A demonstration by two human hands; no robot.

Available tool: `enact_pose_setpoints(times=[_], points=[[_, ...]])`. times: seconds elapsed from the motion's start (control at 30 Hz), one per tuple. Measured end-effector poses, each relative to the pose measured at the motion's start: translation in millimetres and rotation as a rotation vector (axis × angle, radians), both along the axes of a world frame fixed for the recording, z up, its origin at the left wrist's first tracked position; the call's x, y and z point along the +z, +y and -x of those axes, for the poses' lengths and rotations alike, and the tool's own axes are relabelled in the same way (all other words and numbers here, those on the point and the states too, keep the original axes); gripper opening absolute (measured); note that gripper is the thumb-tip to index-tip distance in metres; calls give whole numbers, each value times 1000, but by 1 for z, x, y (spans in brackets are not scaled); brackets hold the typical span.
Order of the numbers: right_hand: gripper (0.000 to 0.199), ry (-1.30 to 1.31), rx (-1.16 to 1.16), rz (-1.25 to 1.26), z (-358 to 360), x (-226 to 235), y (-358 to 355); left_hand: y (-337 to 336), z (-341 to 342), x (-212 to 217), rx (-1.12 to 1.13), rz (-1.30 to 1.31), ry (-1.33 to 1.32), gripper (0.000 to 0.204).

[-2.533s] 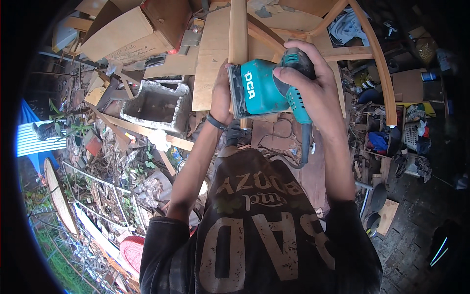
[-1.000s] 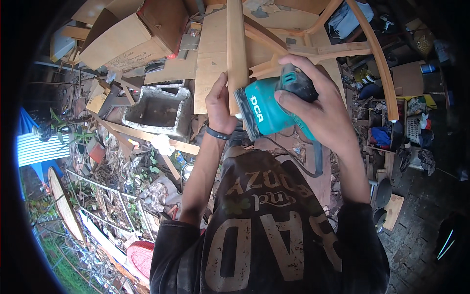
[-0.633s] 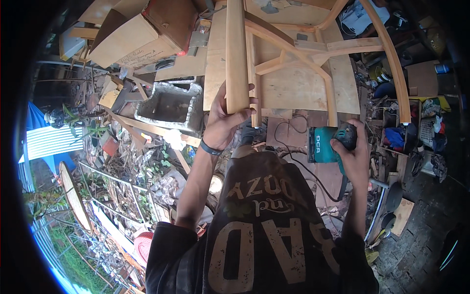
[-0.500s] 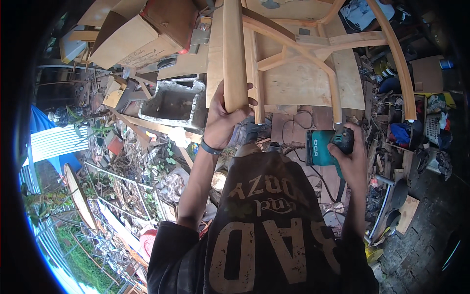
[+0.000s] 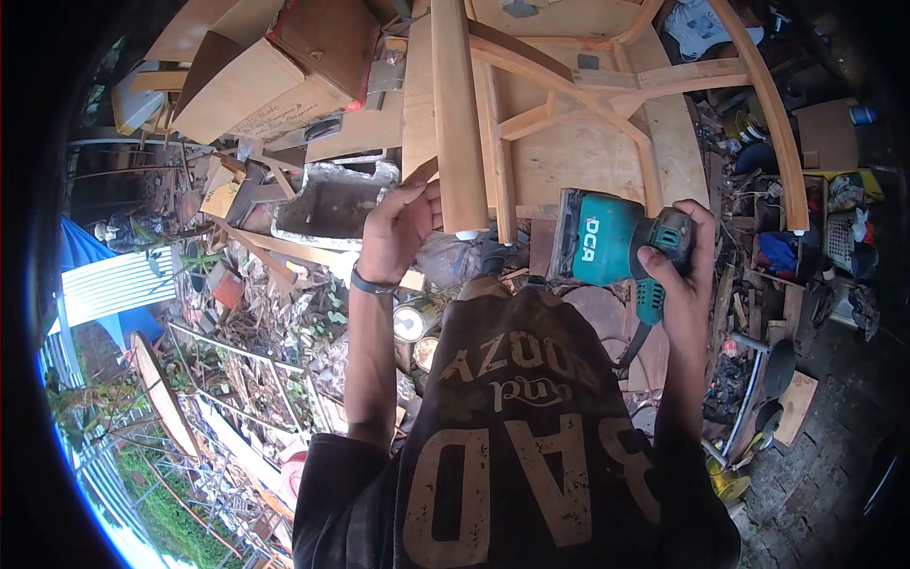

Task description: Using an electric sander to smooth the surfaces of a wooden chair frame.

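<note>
The chair leg [image 5: 458, 114] runs up the picture, long axis pointing away from the person, its capped lower end nearest them. It belongs to an upturned wooden chair frame [image 5: 607, 123] lying beyond the hands. The left hand [image 5: 398, 228] is wrapped around the leg just by that lower end, fingers curled on its left side, thumb against the wood. The sander [image 5: 607, 248], teal with a dark handle, sits to the right of the leg and apart from it, its flat pad facing the frame, its cord hanging down. The right hand [image 5: 687, 261] grips its handle closed. So the left hand is on the leg; the sander lies to its right.
</note>
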State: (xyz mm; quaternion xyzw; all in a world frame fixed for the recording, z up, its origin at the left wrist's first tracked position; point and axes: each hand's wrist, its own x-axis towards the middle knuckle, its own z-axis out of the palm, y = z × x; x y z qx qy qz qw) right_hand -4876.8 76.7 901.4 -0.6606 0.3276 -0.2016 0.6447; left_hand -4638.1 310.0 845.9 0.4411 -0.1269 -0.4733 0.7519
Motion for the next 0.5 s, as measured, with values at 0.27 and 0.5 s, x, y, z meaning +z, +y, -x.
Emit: enact_pose_setpoints(times=[0.27, 0.5], points=[[53, -292, -164, -341, -44, 0, -9, -31, -16, 1, 161, -171, -212, 65], [53, -248, 10, -372, -74, -12, -6, -64, 7, 2, 462, -164, -238, 55]])
